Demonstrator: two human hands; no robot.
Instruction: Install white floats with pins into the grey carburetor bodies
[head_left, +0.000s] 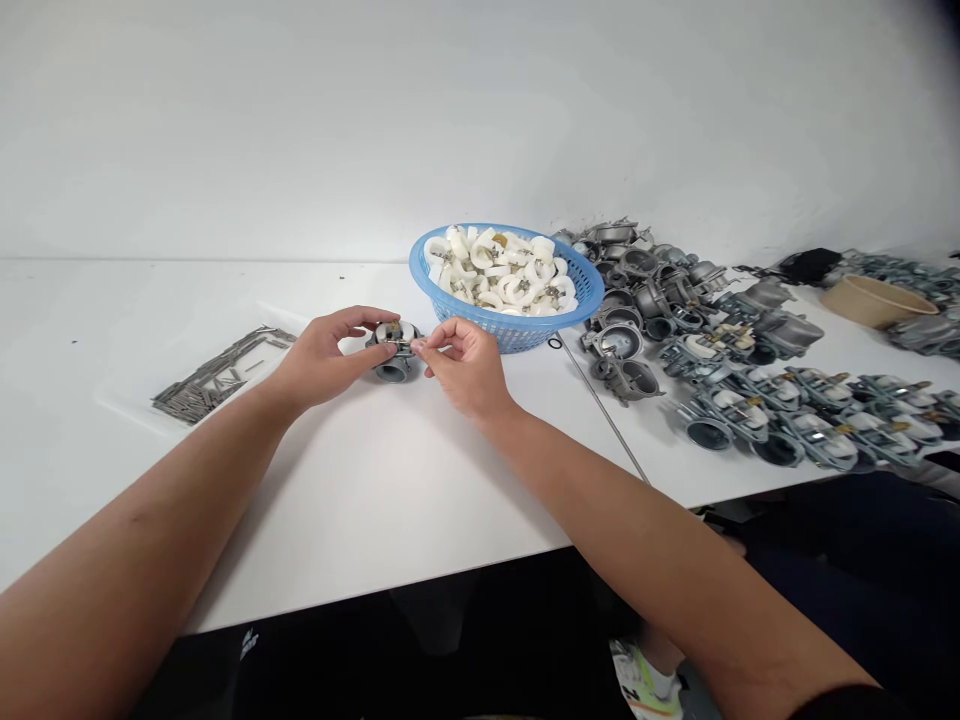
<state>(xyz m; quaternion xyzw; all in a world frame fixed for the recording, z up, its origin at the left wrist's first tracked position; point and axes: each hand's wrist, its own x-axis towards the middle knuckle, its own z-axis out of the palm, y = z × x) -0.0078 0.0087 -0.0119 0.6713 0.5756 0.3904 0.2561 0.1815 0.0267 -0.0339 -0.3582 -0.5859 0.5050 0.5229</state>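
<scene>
A metal carburetor body (391, 372) with a white float (388, 331) on top rests on the white table between my hands. My left hand (334, 350) wraps round its left side, thumb in front and fingers over the back. At its right edge, the thumb and forefinger of my right hand (469, 372) are pinched together on what looks like a thin metal pin, which lies close against the carburetor top. The fingertips partly hide the pin's end.
Behind my right hand stands a blue basket (506, 322) full of white floats. A clear tray (131, 408) of thin metal pins (199, 393) lies to the left. Many carburetor bodies (637, 378) crowd the right, some with floats, beside a tan bowl (874, 300). A table seam (604, 410) runs between.
</scene>
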